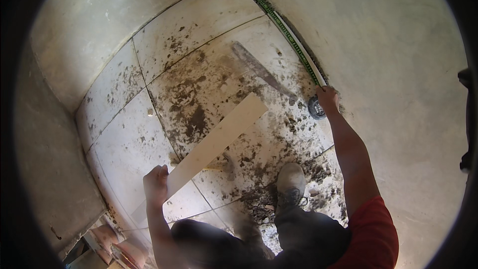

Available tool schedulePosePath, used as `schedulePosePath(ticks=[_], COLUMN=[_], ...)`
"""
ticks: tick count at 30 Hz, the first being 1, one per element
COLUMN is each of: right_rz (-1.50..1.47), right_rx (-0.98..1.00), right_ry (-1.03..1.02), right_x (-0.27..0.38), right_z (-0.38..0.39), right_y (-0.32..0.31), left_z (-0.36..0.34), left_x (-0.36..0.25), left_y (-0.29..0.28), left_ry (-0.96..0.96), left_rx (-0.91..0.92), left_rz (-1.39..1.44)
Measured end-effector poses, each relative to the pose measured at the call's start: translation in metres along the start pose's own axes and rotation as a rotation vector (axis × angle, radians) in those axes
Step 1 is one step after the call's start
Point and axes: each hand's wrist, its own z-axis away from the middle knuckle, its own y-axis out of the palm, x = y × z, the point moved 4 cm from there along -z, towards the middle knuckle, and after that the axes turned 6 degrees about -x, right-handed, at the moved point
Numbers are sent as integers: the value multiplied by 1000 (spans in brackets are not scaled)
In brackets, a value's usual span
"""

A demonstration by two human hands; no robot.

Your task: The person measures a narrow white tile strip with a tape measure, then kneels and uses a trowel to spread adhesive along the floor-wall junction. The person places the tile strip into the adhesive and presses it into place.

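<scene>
At the far left a grey wall (55,169) is seen, and at its foot some reddish tile pieces (117,246) are stacked. Just right of these the left hand (156,185) is raised, its fingers (162,173) clamped on the near end of a long pale strip (214,144), which is held slanting up and to the right above the tiled floor (129,139). The floor tiles are spattered with dark mortar, most thickly toward the middle. Under the strip's lower part a hammer (224,164) is partly seen lying on the tiles. Further right a grey shoe (290,182) is planted among clumps of mortar. At the right the right hand (328,98) is stretched to the base of the plastered wall (398,69), its fingers closed on the end of a green-marked level (279,22), which lies along the joint between floor and wall. Just beside that hand a round floor drain (315,108) is set in the tile.
</scene>
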Motion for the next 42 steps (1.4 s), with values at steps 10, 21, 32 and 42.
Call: schedulePosePath(ticks=[10,21,32,42], right_rz=[54,51,21,41], right_rx=[9,-7,-18,-10], right_ry=[30,23,45,48], right_x=[2,8,12,12], right_z=[13,16,19,19], right_y=[5,4,2,1], left_z=[1,2,1,1], left_x=[3,-7,-6,0], left_y=[-2,-3,-1,-1], left_ry=[-22,-36,-49,-52], left_rx=[-25,-6,7,3], left_rz=[0,17,33,17])
